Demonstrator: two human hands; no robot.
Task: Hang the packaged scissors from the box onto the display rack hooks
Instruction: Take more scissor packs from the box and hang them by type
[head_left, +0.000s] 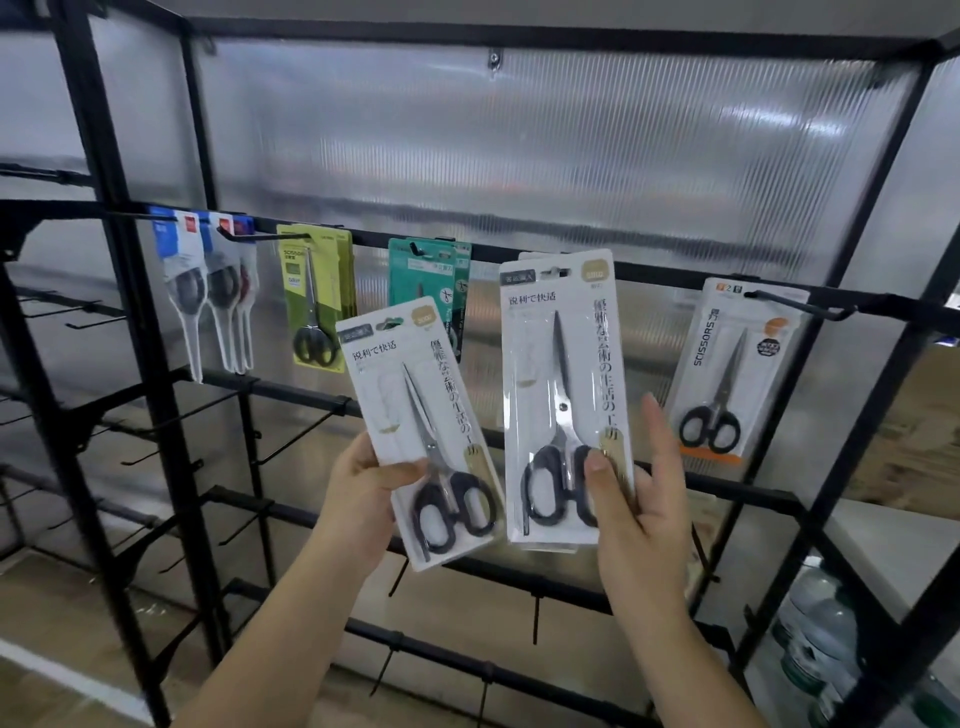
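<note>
My left hand (363, 488) grips a small white pack of black-handled scissors (415, 415) by its lower left edge, tilted, in front of the rack. My right hand (636, 499) pinches a larger white pack of scissors (563, 384) at its lower right, thumb on the front, fingers behind; its top sits at the upper rail (665, 273). Whether this pack hangs on a hook is hidden.
On the same rail hang blue-and-white packs (208, 291), yellow-green packs (317, 296), teal packs (431, 270) and a white-orange pack (727, 374) on a hook (810, 306). Bare hooks line the lower rails. Water bottles (815, 644) stand at lower right.
</note>
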